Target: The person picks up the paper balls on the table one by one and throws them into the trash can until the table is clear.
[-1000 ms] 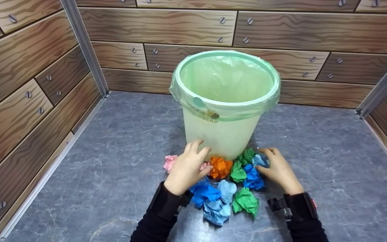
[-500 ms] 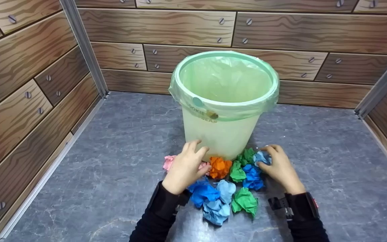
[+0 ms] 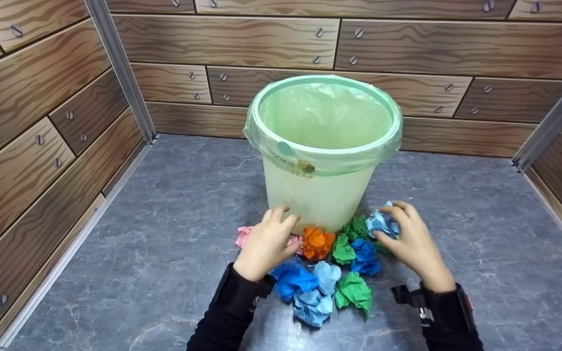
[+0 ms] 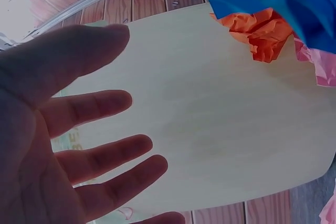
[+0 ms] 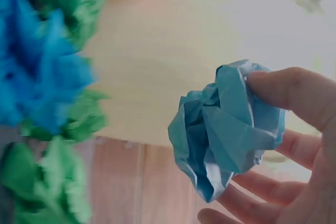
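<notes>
Shift: Since the earlier frame, your right hand (image 3: 418, 243) had edged outward with a light-blue crumpled paper ball (image 5: 226, 129), while your left hand (image 3: 264, 246) had barely changed place.
Right hand: You gripped the light-blue ball between thumb and fingers, near the front right of a tall, pale-green tapered plastic bin (image 3: 317, 195); it looked lifted off the grey marbled table (image 3: 203, 195).
Left hand: Your thumb and fingers stood wide apart with nothing between them, in front of the bin.
Done: One ball was in your grip, and the work seemed barely begun; no ball showed in the visible part of the bin, though its base was hidden.
Left by the bin: A pink crumpled paper ball (image 3: 242, 237) sat partly behind your left hand; an orange crumpled paper ball (image 3: 317, 243), two green crumpled paper balls (image 3: 343, 249) and a deep-blue crumpled paper ball (image 3: 365, 257) lay further right.
Left nearer you: A broad royal-blue paper ball (image 3: 293, 281), two sky-blue paper balls (image 3: 313, 308) and a bright-green paper ball (image 3: 354, 292) rested on the table.
Paper: Each ball was irregular and sharply creased; the one you held had folded pockets and pale edges.
Bin: Its wall was smooth, its thin translucent green plastic liner (image 3: 330, 114) wrinkled and folded over the round rim.
</notes>
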Motion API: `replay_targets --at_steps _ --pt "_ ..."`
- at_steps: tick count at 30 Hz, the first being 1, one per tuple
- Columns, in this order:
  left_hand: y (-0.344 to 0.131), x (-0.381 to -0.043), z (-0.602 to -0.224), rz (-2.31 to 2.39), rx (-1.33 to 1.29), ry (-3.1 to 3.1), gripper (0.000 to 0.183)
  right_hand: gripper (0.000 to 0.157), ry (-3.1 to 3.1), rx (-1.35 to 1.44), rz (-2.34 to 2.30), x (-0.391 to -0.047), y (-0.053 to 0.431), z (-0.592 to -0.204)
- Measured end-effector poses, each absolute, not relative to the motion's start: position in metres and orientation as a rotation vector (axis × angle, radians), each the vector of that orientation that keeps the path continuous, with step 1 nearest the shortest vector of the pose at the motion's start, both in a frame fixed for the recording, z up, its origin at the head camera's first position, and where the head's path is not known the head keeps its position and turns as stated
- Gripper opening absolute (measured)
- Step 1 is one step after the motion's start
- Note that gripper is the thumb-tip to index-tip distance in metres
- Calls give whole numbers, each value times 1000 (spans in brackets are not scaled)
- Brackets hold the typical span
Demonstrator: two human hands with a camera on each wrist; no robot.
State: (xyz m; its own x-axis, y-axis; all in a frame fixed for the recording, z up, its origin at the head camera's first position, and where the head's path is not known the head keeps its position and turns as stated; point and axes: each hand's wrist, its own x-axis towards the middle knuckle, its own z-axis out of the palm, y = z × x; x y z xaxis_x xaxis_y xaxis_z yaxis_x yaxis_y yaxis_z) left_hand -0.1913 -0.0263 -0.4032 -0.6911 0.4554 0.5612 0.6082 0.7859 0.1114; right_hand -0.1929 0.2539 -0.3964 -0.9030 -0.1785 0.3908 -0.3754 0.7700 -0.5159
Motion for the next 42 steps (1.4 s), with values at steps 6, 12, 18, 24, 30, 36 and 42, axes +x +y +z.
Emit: replay_targets --at_steps 6,12,18,24,30,36,42 --pt "-27 -191 -402 -384 -784 -2492 35 46 -2517 505 836 -175 245 -381" --pt "-27 -191 -402 -387 -778 -2502 36 48 -2478 559 791 -163 238 -375" --pt "-28 -190 -401 -380 -768 -2501 37 49 -2453 572 812 -160 232 -373" --pt "-29 -189 -399 -375 -771 -2502 38 50 -2385 590 835 -151 223 -365" --pt "-33 -188 -398 -404 -758 -2516 37 52 -2151 644 897 -144 216 -342" --pt "-34 -187 -397 -379 -764 -2483 36 50 -1938 643 1046 -150 209 -293" --pt "-34 -187 -397 -369 -766 -2495 35 46 -1940 551 1068 -175 206 -250"
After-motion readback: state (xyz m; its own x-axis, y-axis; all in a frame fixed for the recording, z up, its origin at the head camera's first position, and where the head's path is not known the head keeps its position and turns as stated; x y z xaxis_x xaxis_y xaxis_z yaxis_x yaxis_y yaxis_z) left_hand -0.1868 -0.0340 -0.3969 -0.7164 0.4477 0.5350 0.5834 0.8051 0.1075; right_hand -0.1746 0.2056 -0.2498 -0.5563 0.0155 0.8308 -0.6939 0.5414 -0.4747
